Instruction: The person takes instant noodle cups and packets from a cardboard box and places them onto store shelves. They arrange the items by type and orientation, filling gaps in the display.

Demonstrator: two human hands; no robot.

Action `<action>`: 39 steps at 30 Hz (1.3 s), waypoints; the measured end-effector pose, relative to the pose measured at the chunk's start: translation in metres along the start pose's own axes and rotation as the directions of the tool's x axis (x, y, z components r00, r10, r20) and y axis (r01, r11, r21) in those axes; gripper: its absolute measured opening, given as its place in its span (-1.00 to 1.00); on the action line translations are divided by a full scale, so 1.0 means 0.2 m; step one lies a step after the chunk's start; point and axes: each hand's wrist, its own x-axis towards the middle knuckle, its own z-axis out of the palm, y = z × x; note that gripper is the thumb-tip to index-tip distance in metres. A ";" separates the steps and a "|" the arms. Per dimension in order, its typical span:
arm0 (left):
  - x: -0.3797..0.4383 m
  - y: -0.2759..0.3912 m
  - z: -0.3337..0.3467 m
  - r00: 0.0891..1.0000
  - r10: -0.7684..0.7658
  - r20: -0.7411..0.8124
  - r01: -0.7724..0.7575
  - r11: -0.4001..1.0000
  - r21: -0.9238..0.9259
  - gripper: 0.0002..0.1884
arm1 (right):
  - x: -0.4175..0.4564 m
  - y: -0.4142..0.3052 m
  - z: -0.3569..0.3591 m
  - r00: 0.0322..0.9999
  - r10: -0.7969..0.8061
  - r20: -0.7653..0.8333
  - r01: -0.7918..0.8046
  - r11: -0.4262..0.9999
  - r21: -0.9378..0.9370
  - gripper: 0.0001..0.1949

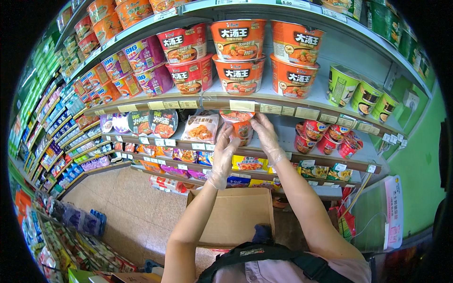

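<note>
Both my hands wear thin clear plastic gloves and reach to the shelf below the large tubs. Between them stands an orange instant noodle cup (242,128). My left hand (225,148) touches its left side near the base, and my right hand (264,134) has its fingers at its upper right rim. To the left of the cup is a white noodle packet (200,128), then dark round noodle bowls (163,123). Red noodle cups (306,138) are grouped farther right on the same shelf. How firmly the cup is gripped, and its contact with the shelf, are partly hidden.
Stacked orange noodle tubs (238,75) stand on the shelf above, with green cups (342,85) at its right. Its price-tagged edge (241,105) runs just over my hands. Bagged noodles (250,163) lie below. A cardboard box (233,217) is beneath my arms.
</note>
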 end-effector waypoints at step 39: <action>0.23 -0.30 0.03 0.989 -0.001 -0.147 0.005 1.000 0.022 -0.34 | -0.37 -0.19 -0.90 0.861 -0.175 -0.477 -0.138 0.823 -0.551 -0.37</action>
